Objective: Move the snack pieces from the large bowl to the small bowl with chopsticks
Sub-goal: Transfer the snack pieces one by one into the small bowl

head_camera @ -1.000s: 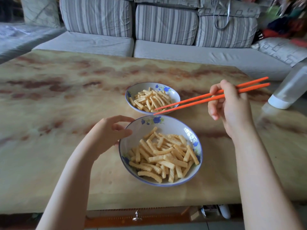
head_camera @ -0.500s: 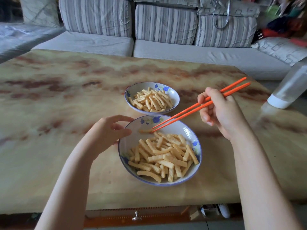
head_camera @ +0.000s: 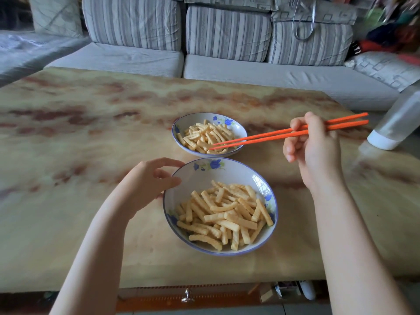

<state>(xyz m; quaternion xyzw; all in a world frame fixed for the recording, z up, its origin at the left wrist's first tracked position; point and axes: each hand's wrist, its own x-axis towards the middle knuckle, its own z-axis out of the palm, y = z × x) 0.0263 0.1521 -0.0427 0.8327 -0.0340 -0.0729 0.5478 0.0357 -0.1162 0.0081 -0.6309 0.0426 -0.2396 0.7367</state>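
Right hand (head_camera: 316, 155): I grip the orange chopsticks (head_camera: 261, 138), tips close together above the small bowl (head_camera: 241, 130). Left hand (head_camera: 147, 185): fingers curled on the large bowl (head_camera: 202, 176) rim. Snack pieces (head_camera: 225, 215): in both bowls.

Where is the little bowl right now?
The small bowl sits near the middle of the head view, just beyond the large bowl; the chopsticks reach over its right side.
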